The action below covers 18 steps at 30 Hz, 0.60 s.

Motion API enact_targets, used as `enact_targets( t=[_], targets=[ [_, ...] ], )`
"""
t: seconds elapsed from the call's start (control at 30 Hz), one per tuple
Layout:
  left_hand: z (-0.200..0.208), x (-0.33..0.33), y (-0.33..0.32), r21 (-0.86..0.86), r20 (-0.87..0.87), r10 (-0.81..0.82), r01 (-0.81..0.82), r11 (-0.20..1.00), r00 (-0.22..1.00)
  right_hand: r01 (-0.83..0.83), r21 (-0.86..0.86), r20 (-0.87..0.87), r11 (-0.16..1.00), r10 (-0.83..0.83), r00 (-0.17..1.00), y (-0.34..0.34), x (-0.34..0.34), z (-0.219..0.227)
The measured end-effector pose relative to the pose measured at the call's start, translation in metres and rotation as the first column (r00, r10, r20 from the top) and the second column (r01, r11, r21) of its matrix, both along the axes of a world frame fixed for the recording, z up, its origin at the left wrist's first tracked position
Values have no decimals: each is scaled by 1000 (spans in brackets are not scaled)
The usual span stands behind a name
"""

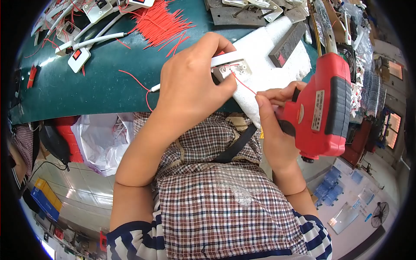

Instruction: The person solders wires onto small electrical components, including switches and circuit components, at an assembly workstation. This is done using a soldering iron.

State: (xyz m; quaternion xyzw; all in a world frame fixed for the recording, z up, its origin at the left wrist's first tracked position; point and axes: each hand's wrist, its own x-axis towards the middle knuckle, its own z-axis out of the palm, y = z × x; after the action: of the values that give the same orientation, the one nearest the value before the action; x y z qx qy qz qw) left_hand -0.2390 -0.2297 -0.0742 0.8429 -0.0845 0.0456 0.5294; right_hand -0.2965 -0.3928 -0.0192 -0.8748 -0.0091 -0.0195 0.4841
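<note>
My left hand [190, 78] is closed round a small white plastic housing [238, 67] above the white foam pad. Its thumb presses the near side, and a white cable [155, 88] with thin red wire ends sticks out left of the hand. A thin red wire [245, 85] runs from the open housing to my right hand [273, 108], pinched between thumb and forefinger. Against the right hand's outer side is a red and black pistol-shaped power tool [318, 104]. Some fingers go behind it, so how they grip it is hidden.
White foam [277, 43] lies on the green tabletop [104, 82], with a dark metal bar [288, 45] on it. A heap of cut red wires [158, 24] lies behind. White housings with red switches [79, 59] are at the back left. A white bag [102, 143] hangs below the edge.
</note>
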Motion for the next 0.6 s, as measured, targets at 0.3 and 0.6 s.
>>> enact_targets(
  t=[0.3, 0.6],
  targets=[
    [-5, -6, 3, 52, 302, -94, 82, 995, 949, 65, -27, 48, 998, -63, 997, -26, 14, -46],
    [-9, -18, -15, 53, 306, 67, -87, 995, 950, -9, -72, 97, 997, 16, 995, -34, 18, -33]
  ],
)
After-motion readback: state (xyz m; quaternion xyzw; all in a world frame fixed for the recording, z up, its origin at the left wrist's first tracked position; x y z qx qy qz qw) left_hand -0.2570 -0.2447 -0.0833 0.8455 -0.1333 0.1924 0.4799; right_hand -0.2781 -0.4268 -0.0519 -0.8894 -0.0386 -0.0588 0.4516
